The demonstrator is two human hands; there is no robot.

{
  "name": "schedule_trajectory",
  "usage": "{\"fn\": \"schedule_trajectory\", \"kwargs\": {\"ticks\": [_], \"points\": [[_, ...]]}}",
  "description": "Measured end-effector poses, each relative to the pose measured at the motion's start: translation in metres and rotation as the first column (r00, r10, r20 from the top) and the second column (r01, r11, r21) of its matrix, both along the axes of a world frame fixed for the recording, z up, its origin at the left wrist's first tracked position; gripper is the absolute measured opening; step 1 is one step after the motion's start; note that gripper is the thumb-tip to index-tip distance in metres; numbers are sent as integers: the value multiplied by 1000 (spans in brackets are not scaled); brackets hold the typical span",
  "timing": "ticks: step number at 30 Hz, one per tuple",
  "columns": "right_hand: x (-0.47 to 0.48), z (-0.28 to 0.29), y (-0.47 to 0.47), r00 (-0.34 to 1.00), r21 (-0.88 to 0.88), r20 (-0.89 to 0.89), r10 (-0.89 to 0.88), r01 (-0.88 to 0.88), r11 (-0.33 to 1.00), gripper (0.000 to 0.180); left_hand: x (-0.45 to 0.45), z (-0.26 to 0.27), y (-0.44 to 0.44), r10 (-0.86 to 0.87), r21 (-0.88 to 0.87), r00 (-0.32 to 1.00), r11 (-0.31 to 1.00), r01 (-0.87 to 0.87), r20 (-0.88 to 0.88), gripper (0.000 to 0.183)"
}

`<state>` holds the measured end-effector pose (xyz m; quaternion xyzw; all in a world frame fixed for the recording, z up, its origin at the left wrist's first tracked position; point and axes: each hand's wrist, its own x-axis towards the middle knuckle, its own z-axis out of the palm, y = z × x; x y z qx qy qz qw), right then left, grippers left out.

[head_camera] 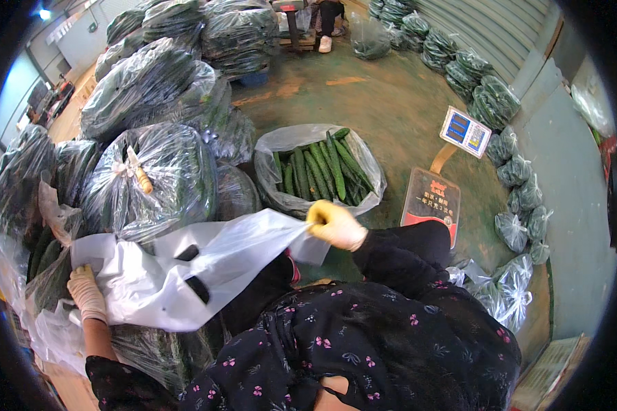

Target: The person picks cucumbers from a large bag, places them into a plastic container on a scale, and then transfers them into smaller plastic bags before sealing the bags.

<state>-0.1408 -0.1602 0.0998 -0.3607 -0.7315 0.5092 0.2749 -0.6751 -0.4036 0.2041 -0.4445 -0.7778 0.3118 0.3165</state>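
Note:
A white plastic bag [144, 287] with two cut-out holes is stretched across in front of me. My right hand [338, 226], in a pale glove with yellow fingertips, pinches its far right end. At the left end, my gloved left hand [86, 293] grips the bag near its edge, with some fingers hidden. Just beyond the right hand stands an open clear bag [373, 198] full of cucumbers [313, 164]. A tied clear bag of produce [185, 169] is behind the stretched plastic, and a wooden-handled tool [143, 180] lies on top, its other end partly hidden.
Large filled bags [139, 82] are piled at the left. A digital platform scale [432, 200] with a raised display [465, 131] stands to the right. Smaller filled bags [493, 100] line the grey wall. Another person's leg and shoe [325, 43] appear at the back.

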Motion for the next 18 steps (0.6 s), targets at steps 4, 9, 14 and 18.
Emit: {"fn": "schedule_trajectory", "kwargs": {"ticks": [4, 9, 14, 18], "points": [[53, -18, 14, 978, 37, -54, -201, 203, 978, 22, 27, 27, 25, 84, 35, 980, 995, -92, 183, 24], [120, -11, 18, 908, -34, -185, -376, 376, 926, 20, 62, 62, 52, -47, 168, 866, 985, -43, 499, 34], [177, -3, 17, 724, -154, -320, -612, 597, 787, 13, 225, 101, 132, -636, 453, 484, 770, 450, 601, 12], [197, -12, 14, 593, -294, -429, -682, 622, 726, 8, 340, 30, 191, -150, 268, -221, 563, 782, 963, 21]]}}
